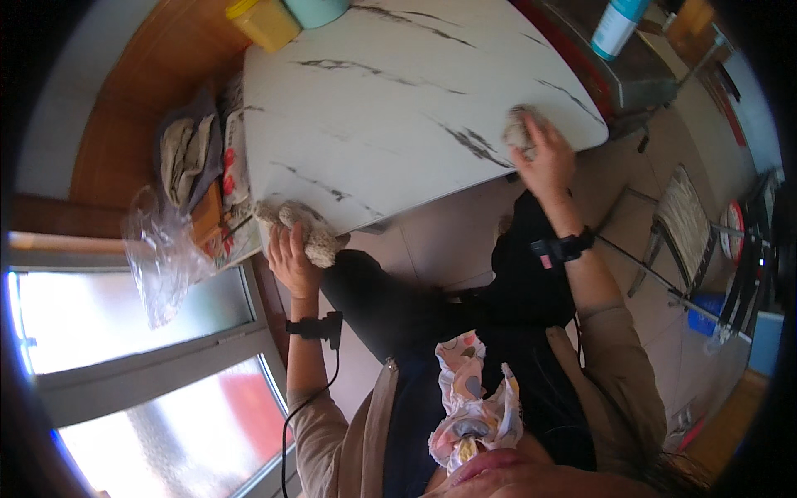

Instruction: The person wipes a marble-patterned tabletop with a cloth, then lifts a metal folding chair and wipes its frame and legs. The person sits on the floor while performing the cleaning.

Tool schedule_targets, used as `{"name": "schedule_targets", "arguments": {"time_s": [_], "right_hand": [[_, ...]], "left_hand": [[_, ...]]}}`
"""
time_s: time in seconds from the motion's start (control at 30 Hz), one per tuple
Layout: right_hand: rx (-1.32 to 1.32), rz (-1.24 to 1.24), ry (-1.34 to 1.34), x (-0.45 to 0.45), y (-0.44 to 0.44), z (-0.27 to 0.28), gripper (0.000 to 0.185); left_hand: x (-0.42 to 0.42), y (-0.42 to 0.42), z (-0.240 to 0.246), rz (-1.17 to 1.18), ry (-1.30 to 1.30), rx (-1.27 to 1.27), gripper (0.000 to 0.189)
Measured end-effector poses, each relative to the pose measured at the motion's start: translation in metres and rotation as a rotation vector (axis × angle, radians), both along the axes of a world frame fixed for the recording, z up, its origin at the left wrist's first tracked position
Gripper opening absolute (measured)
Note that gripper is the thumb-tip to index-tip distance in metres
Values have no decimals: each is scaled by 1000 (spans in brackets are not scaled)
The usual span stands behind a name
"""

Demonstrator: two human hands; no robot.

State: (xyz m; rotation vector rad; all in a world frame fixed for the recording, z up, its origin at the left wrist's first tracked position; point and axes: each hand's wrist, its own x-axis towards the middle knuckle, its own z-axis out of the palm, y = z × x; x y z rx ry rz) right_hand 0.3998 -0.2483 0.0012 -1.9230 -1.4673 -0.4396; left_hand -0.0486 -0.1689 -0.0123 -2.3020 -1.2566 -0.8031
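A white marble-patterned table [373, 124] with dark veins spreads before me. Near its left front corner, my left hand [292, 261] rests on a bunched beige cloth [317, 239], fingers bent over it. Towards the right end of the tabletop, my right hand [545, 159] presses a smaller crumpled greyish cloth [518, 127] against the surface. The fingers hide part of that cloth. Each wrist wears a black strap, and a cable runs from the left one.
A yellow container [264, 25] and a light-green container [317, 9] stand at the back left. Folded cloths [183, 155] and a clear plastic bag [162, 261] lie left of the table. At right are a blue-and-white bottle [616, 31] and a folding chair [679, 230].
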Motion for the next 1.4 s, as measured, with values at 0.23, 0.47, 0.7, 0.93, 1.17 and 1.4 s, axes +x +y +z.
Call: {"name": "schedule_targets", "arguments": {"time_s": [0.23, 0.47, 0.7, 0.93, 1.17, 1.4], "right_hand": [[-19, 278, 58, -114, 12, 5, 52], [-97, 149, 35, -38, -2, 3, 54], [-70, -329, 4, 111, -21, -6, 52], [-67, -186, -31, 6, -1, -9, 48], [-29, 320, 118, -112, 5, -1, 59], [-35, -22, 15, 19, -13, -13, 50]], "left_hand": [[129, -16, -5, -183, 55, -96, 42], [113, -14, 2, -246, 66, -22, 34], [94, -9, -12, -218, 11, 9, 39], [97, -9, -18, -164, 0, -1, 39], [91, -11, -13, -186, 40, -46, 39], [14, 1, -15, -41, 71, -9, 46]]}}
